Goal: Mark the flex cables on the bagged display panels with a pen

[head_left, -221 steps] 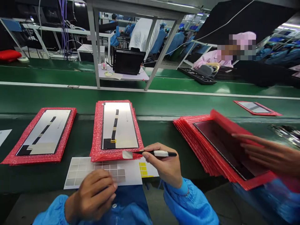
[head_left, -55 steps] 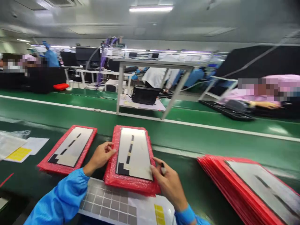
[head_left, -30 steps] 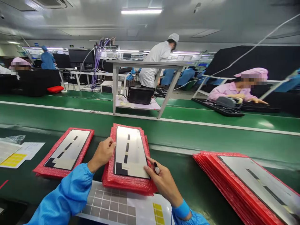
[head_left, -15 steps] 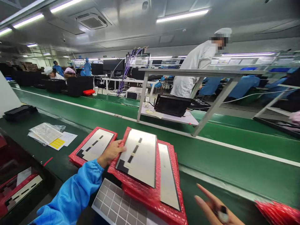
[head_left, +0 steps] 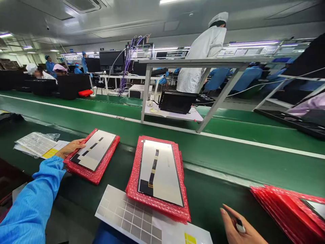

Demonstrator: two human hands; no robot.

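My left hand [head_left: 72, 148] grips the left edge of a display panel [head_left: 95, 149], silver-backed with a black strip, lying with red bubble wrap [head_left: 98, 175] at the left. Before me another display panel [head_left: 158, 173] rests on a stack of red bubble-wrap pouches [head_left: 132, 179], untouched by either hand. Under that stack's near edge lies a sheet of grey grid labels [head_left: 124, 213]. My right hand [head_left: 240, 227] hovers at the lower right, thumb and forefinger extended. Its other fingers curl around a small black-and-white object [head_left: 240, 225], whose kind I cannot make out.
More red bubble-wrap pouches [head_left: 284, 210] are piled at the right, a panel on top. Label sheets in clear plastic [head_left: 38, 142] lie far left. Beyond the green bench, a metal-legged stand [head_left: 146, 91] holds a black device [head_left: 177, 101]. A person in white [head_left: 198, 47] stands behind it.
My left hand has moved left with a panel and its red wrap, from the centre stack to the left one. The panel beneath is uncovered. My view has shifted right.
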